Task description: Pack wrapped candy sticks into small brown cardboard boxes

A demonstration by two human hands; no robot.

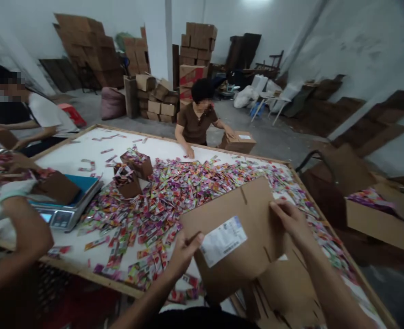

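Note:
A flattened cardboard box (253, 228) is held up over the near side of the table, with a white printed label (224, 241) stuck on its face. My left hand (184, 251) grips its left edge, thumb on the front by the label. At the right edge my right hand (291, 221) pinches the cardboard between thumb and fingers. Below and to the right lie more flattened boxes (291, 292), partly hidden by the held one and my right arm. A wide heap of small colourful packets (195, 183) spreads over the white tabletop behind the cardboard.
Two open boxes of packets (128, 186) stand mid-table. At left, a gloved co-worker's hand (17, 187) is by a box on a scale (63, 214). A co-worker (200, 119) sits across, touching a labelled carton (239, 141); another person is far left. An open carton (380, 224) stands right.

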